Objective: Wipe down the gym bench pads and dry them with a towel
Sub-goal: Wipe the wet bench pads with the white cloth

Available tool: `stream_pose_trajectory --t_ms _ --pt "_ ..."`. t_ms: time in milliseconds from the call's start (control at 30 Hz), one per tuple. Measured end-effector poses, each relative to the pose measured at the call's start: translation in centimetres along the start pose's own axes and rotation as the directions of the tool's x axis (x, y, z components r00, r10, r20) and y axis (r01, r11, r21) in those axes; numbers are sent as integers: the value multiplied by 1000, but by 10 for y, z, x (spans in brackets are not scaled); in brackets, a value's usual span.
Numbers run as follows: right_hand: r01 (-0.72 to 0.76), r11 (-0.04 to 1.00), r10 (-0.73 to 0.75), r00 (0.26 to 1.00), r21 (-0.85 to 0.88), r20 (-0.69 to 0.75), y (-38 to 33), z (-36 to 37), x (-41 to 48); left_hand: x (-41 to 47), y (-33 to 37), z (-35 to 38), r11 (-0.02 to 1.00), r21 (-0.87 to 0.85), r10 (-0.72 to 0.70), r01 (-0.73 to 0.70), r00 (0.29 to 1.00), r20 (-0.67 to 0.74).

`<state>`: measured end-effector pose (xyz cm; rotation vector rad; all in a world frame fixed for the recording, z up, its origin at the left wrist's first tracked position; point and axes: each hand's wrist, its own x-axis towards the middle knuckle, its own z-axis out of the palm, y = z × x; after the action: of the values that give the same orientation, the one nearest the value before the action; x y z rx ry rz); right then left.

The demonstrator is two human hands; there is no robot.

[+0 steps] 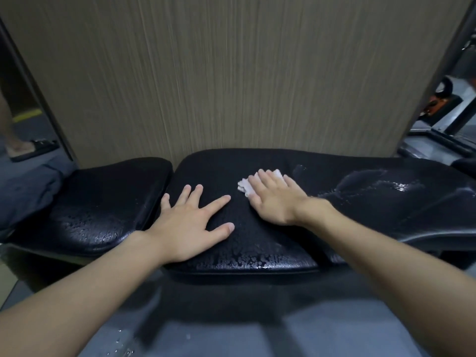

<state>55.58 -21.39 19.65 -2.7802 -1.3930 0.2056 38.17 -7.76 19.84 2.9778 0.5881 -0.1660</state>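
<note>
A black gym bench lies across the view in two pads: a short seat pad [103, 204] on the left and a long back pad [347, 202] to the right. Both pads glisten with water drops. My left hand [192, 222] rests flat on the left end of the long pad, fingers spread, holding nothing. My right hand [274, 195] presses flat on a small white cloth [246, 186], which sticks out under the fingertips near the pad's middle.
A wood-grain wall panel [231, 73] stands right behind the bench. A person's sandalled foot [28, 148] shows at far left. Gym equipment [443, 106] sits at far right. Grey floor [231, 336] with some water drops lies below the bench.
</note>
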Motion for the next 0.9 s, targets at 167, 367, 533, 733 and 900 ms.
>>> stream_pose_trajectory --t_ms 167,367,533,733,900 --pt "118 992 -120 992 -45 -33 -13 11 -91 -3 3 -3 1000 12 7 -7 1000 8" --pt "172 980 -181 979 -103 -89 -12 19 -130 -4 15 -7 987 -32 153 -157 983 -105" --pt "109 992 -110 994 -56 -28 -4 9 -94 2 29 -5 986 -70 145 -154 982 -117" --pt "-68 998 68 998 17 -10 37 -4 16 9 39 -1 990 7 143 -143 990 -3" --pt "-196 980 198 979 42 -47 73 -18 97 11 38 6 991 15 136 -135 990 -43"
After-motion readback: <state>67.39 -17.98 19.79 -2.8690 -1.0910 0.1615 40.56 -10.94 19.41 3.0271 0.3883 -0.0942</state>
